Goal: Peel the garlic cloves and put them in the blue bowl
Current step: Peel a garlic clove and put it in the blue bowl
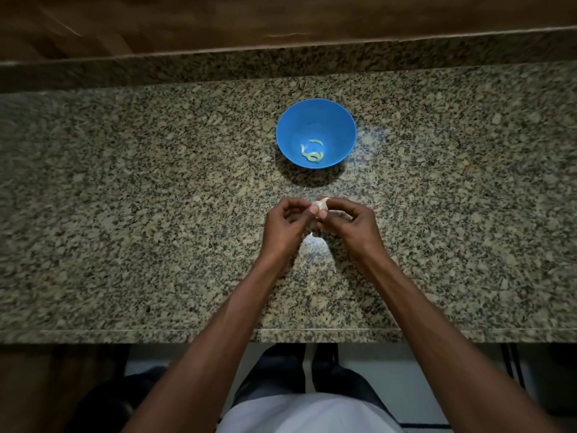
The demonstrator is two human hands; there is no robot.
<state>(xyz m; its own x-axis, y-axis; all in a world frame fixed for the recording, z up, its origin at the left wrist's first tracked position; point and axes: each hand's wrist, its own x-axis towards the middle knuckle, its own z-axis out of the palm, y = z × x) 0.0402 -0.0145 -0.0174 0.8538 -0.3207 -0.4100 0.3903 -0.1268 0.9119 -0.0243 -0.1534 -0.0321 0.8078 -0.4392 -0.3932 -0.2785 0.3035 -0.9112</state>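
A blue bowl (pixel 316 120) stands on the granite counter, ahead of my hands. A few pale peeled garlic cloves (pixel 312 150) lie at its bottom. Just in front of the bowl, both hands meet over the counter. My left hand (pixel 285 225) and my right hand (pixel 351 223) pinch a small whitish garlic clove (pixel 321 204) between their thumbs and fingertips. Most of the clove is hidden by the fingers. A pale bit of something, perhaps skin, shows under my right hand's fingers.
The speckled granite counter (pixel 140 214) runs left to right, its front edge (pixel 187 331) near my body. A raised granite lip and a wooden surface (pixel 281 20) lie behind the bowl. A bright light patch (pixel 313 242) glares between my wrists.
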